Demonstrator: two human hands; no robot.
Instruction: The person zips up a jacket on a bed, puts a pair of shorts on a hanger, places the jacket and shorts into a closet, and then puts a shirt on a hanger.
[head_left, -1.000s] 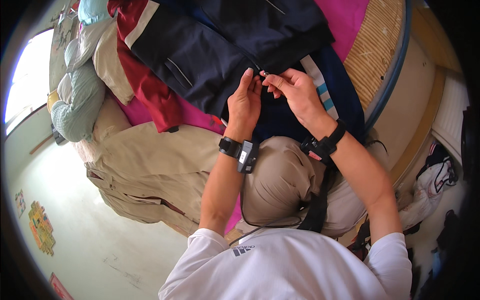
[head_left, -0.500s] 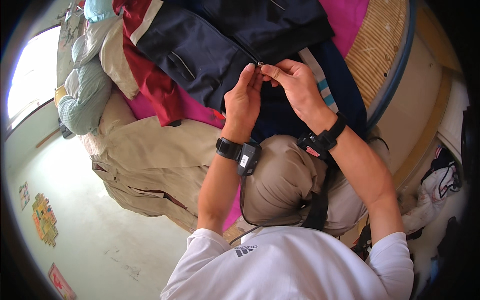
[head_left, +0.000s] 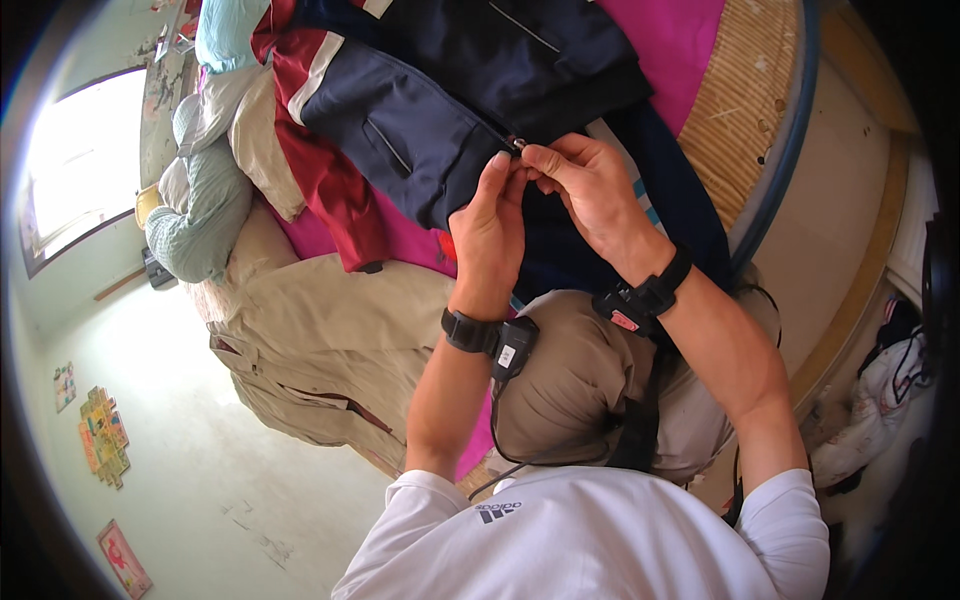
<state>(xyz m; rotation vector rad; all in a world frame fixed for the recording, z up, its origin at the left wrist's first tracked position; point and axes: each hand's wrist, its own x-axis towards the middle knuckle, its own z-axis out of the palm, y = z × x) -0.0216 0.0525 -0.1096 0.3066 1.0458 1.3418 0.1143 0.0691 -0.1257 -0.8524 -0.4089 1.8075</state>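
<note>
Head view, nearest: a white short-sleeved shirt (head_left: 590, 530) on the person fills the bottom, both bare forearms reaching up from it.
Wrists: a black strap (head_left: 470, 330) with a small box circles the left one; another black band (head_left: 665, 280) with a box circles the right.
Lap: a brown trouser leg (head_left: 565, 375) is bent below the hands.
Left hand (head_left: 488, 225): thumb and fingers pinch the jacket's front edge just beside the zip slider; the fingertips are partly hidden.
Right hand (head_left: 600, 195): thumb and forefinger pinch the metal zip slider (head_left: 517, 143), close against the left fingertips.
Jacket (head_left: 430, 110): navy, lying spread beyond the hands, its hem toward the person; a red sleeve (head_left: 335, 190) with a white band hangs to the left.
Right of the jacket: dark blue cloth (head_left: 665, 150) lies partly under it.
Bed: a magenta sheet (head_left: 670, 50) lies under the jacket, beside a tan ribbed surface (head_left: 745, 110).
Left side: a beige garment (head_left: 330, 300) lies rumpled, with pale green bedding (head_left: 210, 220) heaped beyond.
Farthest: a bright window (head_left: 85, 150) is set in a pale wall.
</note>
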